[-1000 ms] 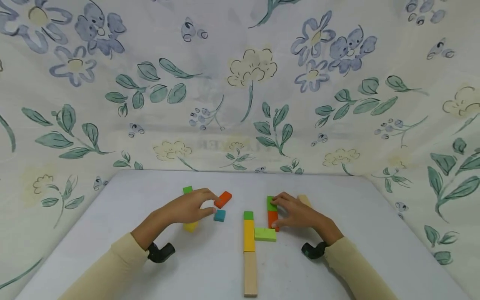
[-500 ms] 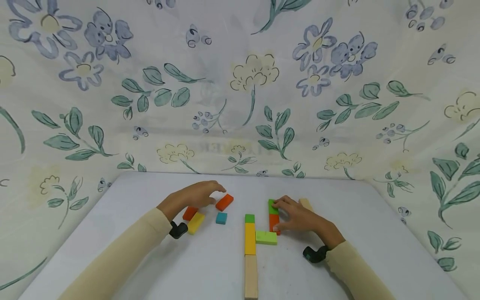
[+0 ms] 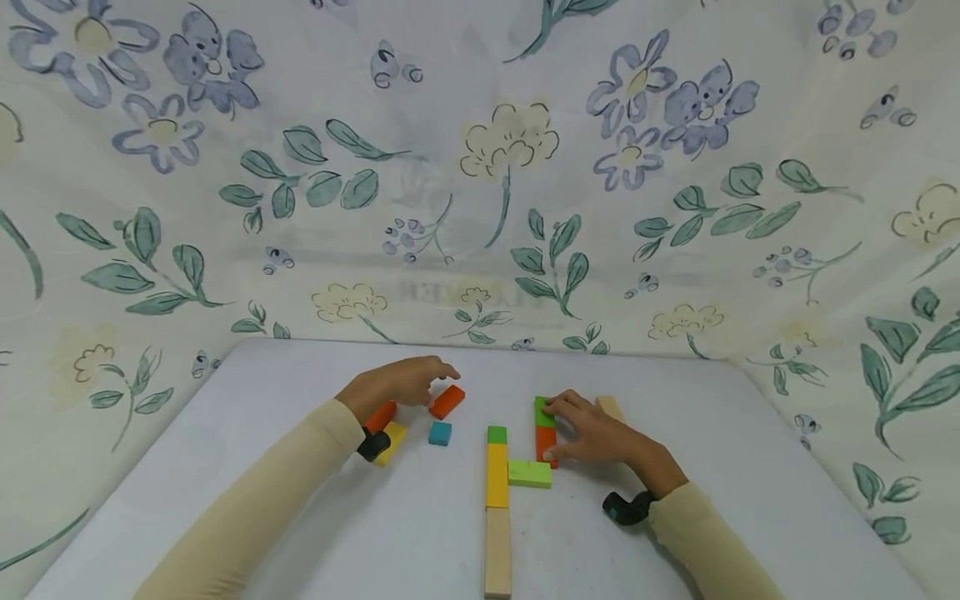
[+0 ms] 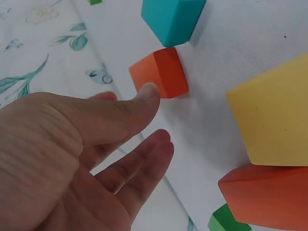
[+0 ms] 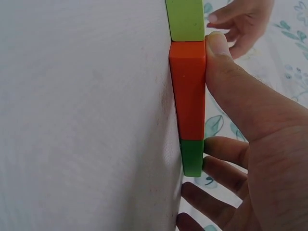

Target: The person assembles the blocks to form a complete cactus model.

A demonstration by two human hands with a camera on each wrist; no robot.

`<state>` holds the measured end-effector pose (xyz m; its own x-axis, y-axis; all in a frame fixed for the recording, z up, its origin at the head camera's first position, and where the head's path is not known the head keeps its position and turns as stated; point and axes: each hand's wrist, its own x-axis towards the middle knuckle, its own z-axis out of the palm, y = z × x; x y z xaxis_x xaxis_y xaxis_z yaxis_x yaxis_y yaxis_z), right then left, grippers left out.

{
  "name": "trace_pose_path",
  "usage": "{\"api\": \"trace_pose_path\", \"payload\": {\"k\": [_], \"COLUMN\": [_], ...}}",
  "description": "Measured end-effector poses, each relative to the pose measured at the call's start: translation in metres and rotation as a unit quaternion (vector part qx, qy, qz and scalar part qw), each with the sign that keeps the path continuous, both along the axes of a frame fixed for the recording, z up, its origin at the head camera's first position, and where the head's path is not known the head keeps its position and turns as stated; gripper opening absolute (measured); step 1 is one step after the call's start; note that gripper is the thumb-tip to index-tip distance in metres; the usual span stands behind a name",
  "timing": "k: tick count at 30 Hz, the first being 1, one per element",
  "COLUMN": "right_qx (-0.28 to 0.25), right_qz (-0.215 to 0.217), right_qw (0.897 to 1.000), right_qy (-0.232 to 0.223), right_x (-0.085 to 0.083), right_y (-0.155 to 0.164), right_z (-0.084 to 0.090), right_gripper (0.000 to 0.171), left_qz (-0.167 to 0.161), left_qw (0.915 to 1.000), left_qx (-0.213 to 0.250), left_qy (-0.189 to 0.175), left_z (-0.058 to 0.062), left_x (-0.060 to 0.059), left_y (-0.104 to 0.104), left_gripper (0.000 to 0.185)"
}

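My left hand (image 3: 441, 380) hovers with loose, straight fingers over an orange block (image 3: 447, 401) at the far left of the table. In the left wrist view the left hand (image 4: 159, 115) is open, its thumb tip at that orange block (image 4: 159, 72); contact is unclear. My right hand (image 3: 562, 429) rests against a dark green block (image 3: 543, 411) and an orange block (image 3: 546, 442) laid end to end. Its thumb (image 5: 219, 45) presses the orange block's (image 5: 188, 89) side, and its fingers touch the dark green block (image 5: 192, 156).
A teal cube (image 3: 440, 432), a yellow block (image 3: 392, 442) and a second orange block (image 3: 381, 415) lie by my left wrist. A green (image 3: 497, 434), yellow (image 3: 497, 475) and wooden block (image 3: 498, 550) form a line; a light green block (image 3: 529, 473) bridges it. Floral cloth walls surround the table (image 3: 300, 500).
My left hand has moved away from me toward the far edge, uncovering the second orange block and the yellow one. The right hand has stayed on its blocks.
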<state>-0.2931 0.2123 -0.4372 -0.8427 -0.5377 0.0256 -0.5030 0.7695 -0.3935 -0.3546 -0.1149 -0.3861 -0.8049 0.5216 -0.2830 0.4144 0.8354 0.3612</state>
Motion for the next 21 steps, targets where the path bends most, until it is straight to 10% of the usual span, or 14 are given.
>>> {"api": "trace_pose_path", "payload": {"k": [21], "right_qx": [0.009], "right_qz": [-0.024], "right_qw": [0.999], "right_qy": [-0.030], "right_x": [-0.002], "right_y": [0.000], "right_z": [-0.001], "right_gripper": [0.074], "left_qz": [0.013], "left_qw": [0.9992], "left_qx": [-0.028], "left_qy": [-0.025], "left_z": [-0.010], "left_x": [-0.007], "left_y": [0.004], "left_gripper": [0.053]}}
